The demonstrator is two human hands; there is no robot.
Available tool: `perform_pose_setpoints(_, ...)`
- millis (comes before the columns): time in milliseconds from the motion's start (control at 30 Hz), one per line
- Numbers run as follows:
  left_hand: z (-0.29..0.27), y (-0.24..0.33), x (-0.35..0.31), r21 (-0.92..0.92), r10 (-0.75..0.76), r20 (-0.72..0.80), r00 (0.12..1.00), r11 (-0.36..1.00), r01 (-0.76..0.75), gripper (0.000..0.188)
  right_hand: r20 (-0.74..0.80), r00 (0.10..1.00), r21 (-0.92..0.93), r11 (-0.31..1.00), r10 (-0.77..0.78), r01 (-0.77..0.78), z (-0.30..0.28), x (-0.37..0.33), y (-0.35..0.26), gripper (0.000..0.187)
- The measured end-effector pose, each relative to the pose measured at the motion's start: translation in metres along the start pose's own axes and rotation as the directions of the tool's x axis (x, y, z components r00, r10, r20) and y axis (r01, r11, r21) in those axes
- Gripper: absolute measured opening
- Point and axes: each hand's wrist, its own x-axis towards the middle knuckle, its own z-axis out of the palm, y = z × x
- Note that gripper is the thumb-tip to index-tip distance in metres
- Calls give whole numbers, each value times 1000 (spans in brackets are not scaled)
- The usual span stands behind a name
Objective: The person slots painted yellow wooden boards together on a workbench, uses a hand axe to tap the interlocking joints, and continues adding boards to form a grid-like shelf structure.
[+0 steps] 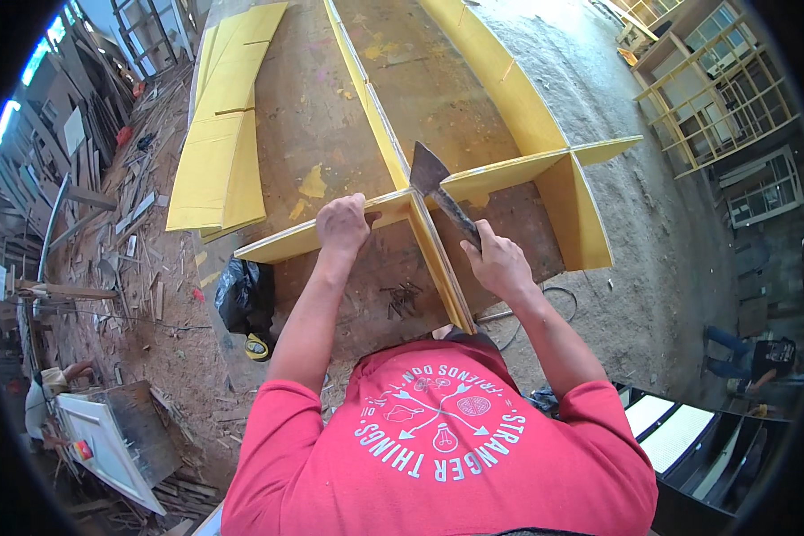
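Head view: right hand [500, 261] clamped on the handle of a hatchet [430, 170], handle running down-right from the head, dark flared blade up. Head sits over or right by the joint where the yellow cross board [500, 170] meets the yellow middle board [438, 263]; can't tell if steel touches wood. Left hand [343, 223] closed in a fist over the top edge of the cross board, left of that joint; can't tell if anything else is pinched in it.

Boards stand on edge on the brown, paint-stained tabletop [308, 98]. Middle board runs from the far end to the near edge, through the cross board. Yellow right-hand board [590, 219] crosses the same cross board further right, whose end sticks out past it.

Left side of the tabletop: loose stack of slotted yellow boards [228, 134], lying lengthwise. Small pile of nails or screws [403, 299] near the near edge, left of the middle board. Black plastic bag [244, 290] at the left end of the cross board, yellow-and-black tape measure [257, 347] just below it.

Background: scrap wood [138, 223] over the floor at left, white framed panel [107, 447] lower left with a co-worker [40, 402] beside it, window frames [764, 188] upper right.
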Motion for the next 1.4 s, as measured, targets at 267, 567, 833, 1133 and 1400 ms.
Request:
perform_pose_setpoints(267,5,0,-1,12,-18,-42,999,1000,18,37,-33,998,20,999,-46,47,-12,-4,-13,33)
perform_pose_setpoints(567,9,-9,-13,-124,64,-182,981,988,-87,44,-10,996,86,993,-85,85,17,-4,-16,31)
perform_pose_setpoints(833,15,-97,-179,-314,-223,-519,826,948,58,35,-197,980,231,970,-29,75,43,-30,37,33)
perform_pose_setpoints(1133,75,-38,-200,-542,124,39,992,837,-83,61,62,945,764,593,322,-252,76,-82,63,35)
perform_pose_setpoints(1400,187,14,-169,-442,683,58,728,672,-595,64,77,913,768,560,402,-311,82,-128,82,37)
